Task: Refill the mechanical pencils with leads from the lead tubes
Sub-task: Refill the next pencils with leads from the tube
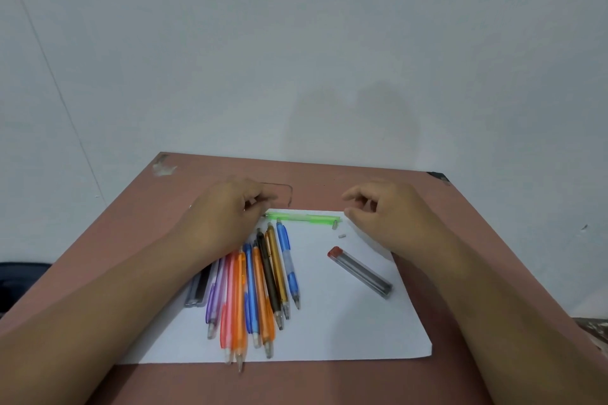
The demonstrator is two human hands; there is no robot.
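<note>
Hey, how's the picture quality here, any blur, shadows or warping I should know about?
Head view: soft, even light; faint shadows on the wall; left hand and right hand slightly motion-blurred; pencils fairly sharp; wide-angle lens stretches the forearms at the frame's edges.

**Plastic, paper and a matt tabletop**

The sheet of paper (345, 322) is white, matt and smooth. It lies on a table (427, 194) whose reddish-brown top looks matt, with the coating chipped at its far left corner. The green pencil (302, 218) at the far edge of the sheet is translucent plastic with a slight gloss. The fanned pencils (256, 289) near the left are glossy translucent plastic in orange, blue, purple and pink, with a dark brown one between them; the rightmost blue one has a frosted grip. The lead tube (362, 272) on the right is clear plastic with a red cap. The wall (296, 43) behind is pale, matt and smooth.
</note>
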